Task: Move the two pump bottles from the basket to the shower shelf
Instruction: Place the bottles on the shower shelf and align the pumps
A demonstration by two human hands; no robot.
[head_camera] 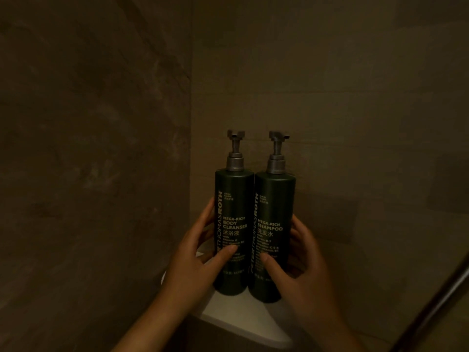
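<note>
Dimly lit: tiled walls (96,123) meeting in a corner, white corner shower shelf (238,311) wedged there. Upright at its back corner, side by side and touching: body cleanser bottle (233,199), shampoo bottle (275,199), pumps up. Left hand (195,262) wrapped around the cleanser, thumb across its label; right hand (302,265) likewise gripping the shampoo.

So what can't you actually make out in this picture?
- Head view: small print low on the body cleanser bottle and shampoo bottle, dim, blurred, partly under thumbs.
- Back of the shelf, hidden behind both bottles.
- Fingers of the left hand and right hand, wrapped behind the bottles.
- The basket, out of frame.
</note>
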